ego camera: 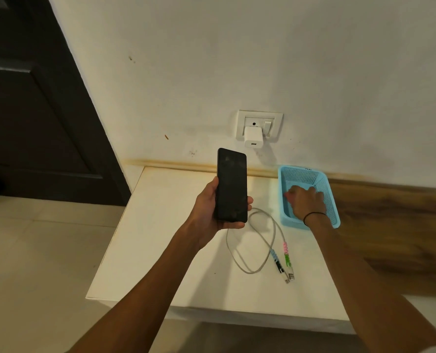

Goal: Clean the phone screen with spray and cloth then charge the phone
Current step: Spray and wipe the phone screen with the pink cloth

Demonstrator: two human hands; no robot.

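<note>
Phone: one black phone (231, 186), held upright above the white table (160, 250), dark screen facing the camera, with faint smudges showing on the glass.

Left hand: the left hand (211, 212) wraps the phone's lower half, thumb along the left edge and fingertips curling round the right edge.

Right hand: the right hand (307, 202) reaches down inside a blue mesh basket (331, 200) at the table's far right. Something pink shows just beside its fingers; whether the hand has closed on it cannot be told.

Cable: one grey charging cable (260, 240) lies looped on the table between the hands, both plug ends free, with coloured spiral protectors near them.

Charger: one white adapter (253, 137) sits in the wall socket (259, 124), its port empty.

Progress: early, by the look of it. The screen appears still unwiped, no spray bottle is visible, and the pink item may be the cloth. Spraying, wiping, and connecting the cable to adapter and phone all seem left to do.

Count: one phone, one cable, one adapter, one basket, two hands.
</note>
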